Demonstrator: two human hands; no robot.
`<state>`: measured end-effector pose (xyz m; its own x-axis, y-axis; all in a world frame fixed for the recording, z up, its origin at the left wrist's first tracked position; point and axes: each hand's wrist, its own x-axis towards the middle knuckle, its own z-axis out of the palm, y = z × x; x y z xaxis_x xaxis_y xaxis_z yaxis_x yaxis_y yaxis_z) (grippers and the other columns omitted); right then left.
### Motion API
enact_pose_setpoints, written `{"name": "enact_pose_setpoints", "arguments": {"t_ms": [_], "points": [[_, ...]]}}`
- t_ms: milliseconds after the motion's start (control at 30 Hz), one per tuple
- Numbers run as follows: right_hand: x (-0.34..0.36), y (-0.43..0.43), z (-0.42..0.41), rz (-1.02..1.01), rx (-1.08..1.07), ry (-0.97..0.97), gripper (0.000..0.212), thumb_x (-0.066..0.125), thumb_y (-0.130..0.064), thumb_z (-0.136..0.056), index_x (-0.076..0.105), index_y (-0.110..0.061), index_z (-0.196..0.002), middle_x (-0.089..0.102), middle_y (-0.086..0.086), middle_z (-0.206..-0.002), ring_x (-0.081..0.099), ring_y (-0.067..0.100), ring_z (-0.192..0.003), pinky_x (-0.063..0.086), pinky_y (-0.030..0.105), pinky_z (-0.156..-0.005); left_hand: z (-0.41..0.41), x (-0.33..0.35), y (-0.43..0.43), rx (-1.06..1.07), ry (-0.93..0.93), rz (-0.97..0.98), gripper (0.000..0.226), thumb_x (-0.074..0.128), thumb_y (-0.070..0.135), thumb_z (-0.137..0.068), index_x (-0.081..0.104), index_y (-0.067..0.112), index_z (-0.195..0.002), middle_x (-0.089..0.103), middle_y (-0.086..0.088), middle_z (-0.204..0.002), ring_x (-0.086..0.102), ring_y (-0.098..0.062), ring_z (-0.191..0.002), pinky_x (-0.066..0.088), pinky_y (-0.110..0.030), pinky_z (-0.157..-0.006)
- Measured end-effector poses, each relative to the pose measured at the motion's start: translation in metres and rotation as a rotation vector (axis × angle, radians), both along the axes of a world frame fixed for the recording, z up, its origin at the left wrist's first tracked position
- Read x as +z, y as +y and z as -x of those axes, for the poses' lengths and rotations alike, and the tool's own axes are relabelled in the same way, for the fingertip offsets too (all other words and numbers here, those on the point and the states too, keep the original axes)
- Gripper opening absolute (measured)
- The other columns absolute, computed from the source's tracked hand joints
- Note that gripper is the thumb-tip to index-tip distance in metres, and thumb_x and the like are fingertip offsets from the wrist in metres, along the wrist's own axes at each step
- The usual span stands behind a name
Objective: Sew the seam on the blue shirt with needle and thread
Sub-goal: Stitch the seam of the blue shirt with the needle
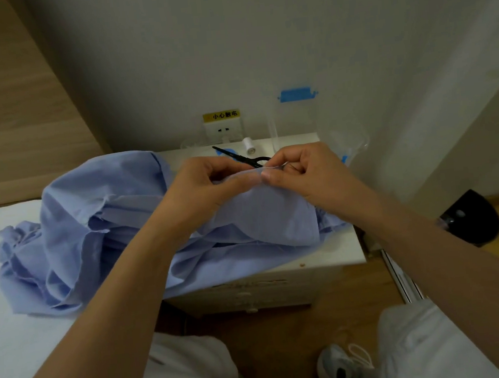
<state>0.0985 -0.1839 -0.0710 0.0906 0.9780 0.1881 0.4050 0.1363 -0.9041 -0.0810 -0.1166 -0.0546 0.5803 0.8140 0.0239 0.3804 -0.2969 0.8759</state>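
The blue shirt lies crumpled across the bed and the white nightstand. My left hand pinches a raised fold of the shirt's edge between thumb and fingers. My right hand pinches the same fold just to the right, thumb tip against the left thumb. A thin white thread runs across the top of my right fingers. The needle itself is too small to make out.
Black scissors and a white thread spool lie on the nightstand behind my hands. A wall socket and a clear plastic bag sit at the back. The white bed is at the left, and my knees and a shoe are below.
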Motion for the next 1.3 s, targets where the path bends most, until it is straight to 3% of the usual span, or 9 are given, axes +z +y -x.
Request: {"name": "enact_pose_setpoints", "arguments": {"t_ms": [167,367,433,600,833,933,1000,1100,1300], "points": [[0.000,0.000,0.000,0.015,0.005,0.031,0.007,0.067,-0.021,-0.090,0.070,-0.019,-0.083,0.029,-0.011,-0.041,0.028,0.004,-0.043,0.033,0.017,-0.053,0.000,-0.002,0.001,0.045,-0.045,0.012,0.010,0.068,0.022,-0.085,0.075,0.014,-0.085,0.074,-0.001,-0.082,0.068,-0.014,-0.084,0.056,-0.027,-0.076],[-0.002,-0.001,0.000,0.035,-0.004,0.000,0.006,0.066,-0.019,-0.090,0.066,-0.022,-0.085,0.033,-0.010,-0.041,0.034,0.005,-0.045,0.043,0.024,-0.063,0.000,-0.001,0.000,0.022,-0.064,0.062,0.010,0.069,0.020,-0.085,0.075,0.014,-0.091,0.074,0.001,-0.087,0.069,-0.010,-0.086,0.058,-0.025,-0.078],[0.000,-0.003,0.000,0.048,-0.001,0.001,0.002,0.065,-0.016,-0.091,0.065,-0.018,-0.092,0.035,-0.010,-0.041,0.035,0.005,-0.044,0.042,0.016,-0.057,-0.001,-0.001,0.000,0.023,-0.058,0.065,0.010,0.069,0.019,-0.085,0.075,0.014,-0.092,0.074,0.001,-0.088,0.069,-0.010,-0.086,0.058,-0.025,-0.078],[0.000,-0.004,-0.004,0.130,-0.008,0.127,0.029,0.041,0.001,-0.093,0.053,-0.020,-0.109,0.041,-0.007,-0.053,0.036,0.005,-0.049,0.033,0.018,-0.051,0.000,0.001,0.001,0.042,-0.078,0.073,0.008,0.068,0.017,-0.087,0.074,0.021,-0.086,0.074,0.005,-0.080,0.069,-0.006,-0.080,0.053,-0.015,-0.069],[0.002,-0.009,-0.007,-0.057,0.060,-0.041,0.014,0.055,-0.005,-0.096,0.066,-0.011,-0.101,0.072,-0.001,-0.071,0.061,0.002,-0.064,0.046,0.012,-0.067,-0.001,0.003,-0.001,0.028,-0.091,0.114,0.011,0.065,0.014,-0.089,0.074,0.021,-0.088,0.075,0.003,-0.083,0.069,-0.006,-0.080,0.052,-0.014,-0.068],[0.001,-0.011,-0.009,-0.133,0.008,-0.110,0.014,0.061,-0.006,-0.093,0.073,-0.011,-0.096,0.062,0.006,-0.052,0.062,0.011,-0.054,0.051,0.016,-0.069,-0.002,0.003,-0.002,0.046,-0.097,0.134,0.009,0.066,0.015,-0.088,0.075,0.018,-0.087,0.074,0.000,-0.083,0.068,-0.008,-0.079,0.053,-0.016,-0.067],[0.000,-0.011,-0.009,-0.142,0.007,-0.143,0.016,0.061,-0.006,-0.092,0.075,-0.013,-0.097,0.044,0.008,-0.042,0.046,0.019,-0.040,0.048,0.020,-0.057,-0.002,0.003,-0.001,0.050,-0.086,0.131,0.009,0.066,0.016,-0.088,0.075,0.018,-0.087,0.074,-0.001,-0.084,0.068,-0.008,-0.080,0.054,-0.017,-0.068],[-0.001,-0.011,-0.011,-0.149,0.018,-0.150,0.019,0.060,-0.006,-0.093,0.075,-0.015,-0.100,0.031,-0.004,-0.040,0.029,0.010,-0.039,0.038,0.019,-0.052,-0.002,0.005,-0.003,0.044,-0.084,0.131,0.010,0.066,0.017,-0.088,0.075,0.020,-0.085,0.074,0.001,-0.083,0.067,-0.006,-0.078,0.053,-0.015,-0.067],[-0.003,-0.010,-0.012,-0.134,0.029,-0.136,0.023,0.059,-0.004,-0.093,0.074,-0.016,-0.104,0.028,-0.009,-0.039,0.025,0.008,-0.039,0.033,0.019,-0.049,-0.003,0.008,-0.006,0.054,-0.091,0.139,0.010,0.065,0.015,-0.088,0.074,0.018,-0.084,0.072,0.005,-0.076,0.065,0.000,-0.071,0.049,-0.010,-0.061]]}}
